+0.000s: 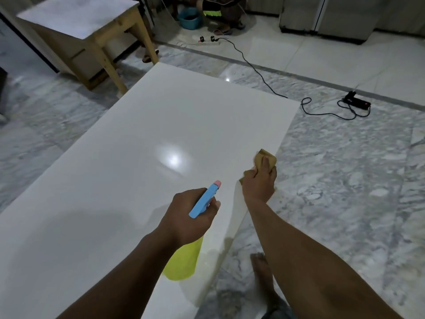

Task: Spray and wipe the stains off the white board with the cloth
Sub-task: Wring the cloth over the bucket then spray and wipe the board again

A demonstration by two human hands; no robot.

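Note:
A large white board fills the middle of the head view, glossy with a light reflection near its centre. My left hand grips a spray bottle with a yellow body and a blue trigger head, its pink nozzle pointing forward over the board. My right hand holds a tan cloth bunched against the board's right edge. I see no clear stains on the board.
The floor is grey marble tile. A black cable runs past the board's far right corner to a power strip. A wooden table stands at the far left. A crouching person and a blue basin are beyond. My bare foot is by the board's near right side.

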